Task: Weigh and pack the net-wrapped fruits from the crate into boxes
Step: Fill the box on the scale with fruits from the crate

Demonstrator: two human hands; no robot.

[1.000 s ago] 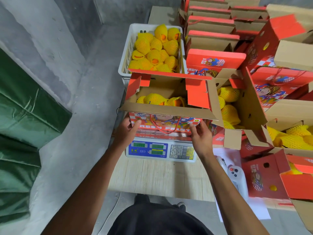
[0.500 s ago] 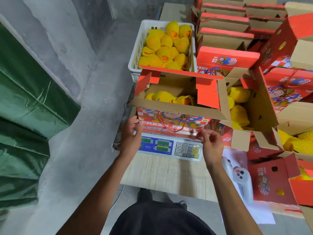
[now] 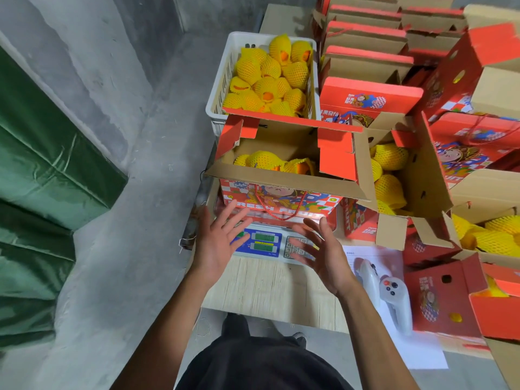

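Net-wrapped fruits (image 3: 267,160) lying in the open red fruit box (image 3: 281,192), just beyond both spread hands, box seated on the digital scale (image 3: 266,243). Far left of the hands: green tarpaulin (image 3: 42,170) along a grey concrete wall (image 3: 84,52). Left hand (image 3: 216,243) hovering over the scale's left end, fingers straight and fanned wide, holding nothing, fingertips near the box front but apart from it. Straight ahead past the box: white plastic crate (image 3: 219,88) heaped with more yellow-netted fruit. Red cord handle (image 3: 281,206) looping down the box front, between the two hands. Right hand (image 3: 326,257) over the scale's keypad, fingers likewise splayed and empty, blurred at the tips. Under both wrists: pale wooden tabletop (image 3: 270,288). Right of the right hand: white handheld controller (image 3: 394,299) on a sheet of paper (image 3: 416,350), then a second open box (image 3: 422,178) holding netted fruit. Beyond that, stacked red cartons (image 3: 365,52) toward the far right.
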